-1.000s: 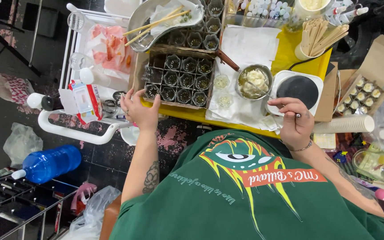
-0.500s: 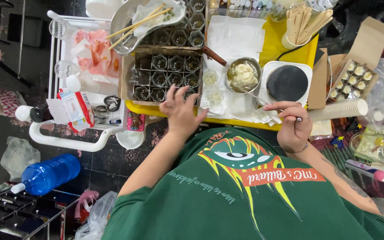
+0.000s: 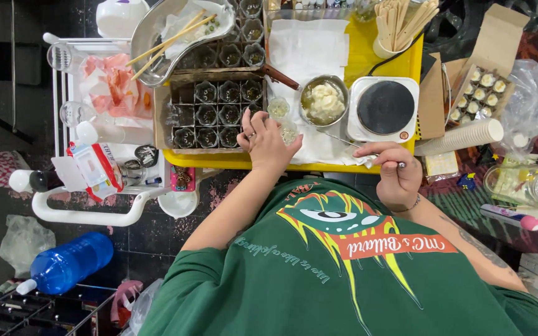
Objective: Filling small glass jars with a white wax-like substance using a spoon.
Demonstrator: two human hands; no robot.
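Your left hand (image 3: 268,140) is covering part of the small clear cup (image 3: 289,132) beside it, so whether your fingers are gripping it or only resting on it is not showing. Your right hand (image 3: 392,176) is curling around a thin metal utensil (image 3: 344,140), hiding most of its handle. Your green shirt (image 3: 350,267) is blocking the near edge of the yellow table (image 3: 244,160). The top edge is cutting off the metal tray (image 3: 157,43) and the cup of wooden sticks (image 3: 400,28). The contents of the small glass jars (image 3: 210,115) are looking too small to tell.
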